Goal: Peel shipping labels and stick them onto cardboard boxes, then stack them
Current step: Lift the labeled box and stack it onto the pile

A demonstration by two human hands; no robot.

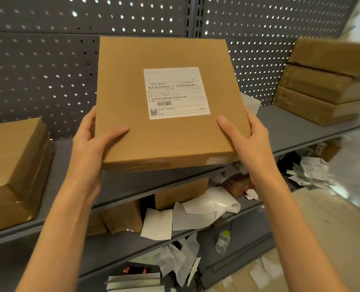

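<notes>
The left hand (94,140) and right hand (246,138) each clasp a near corner of the labelled cardboard box (164,102), thumbs on top, held above the shelf (301,127) near its front edge. Keep it level, then square it onto the stack (326,81) at the shelf's right end. Both forearms reach forward.

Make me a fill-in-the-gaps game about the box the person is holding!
1. The cardboard box is held by ____ hands, the left hand and the right hand.
2. The label on the box is the colour ____.
3. The stack of boxes on the right of the shelf has ____ boxes.

Missing words: two; white; three
</notes>
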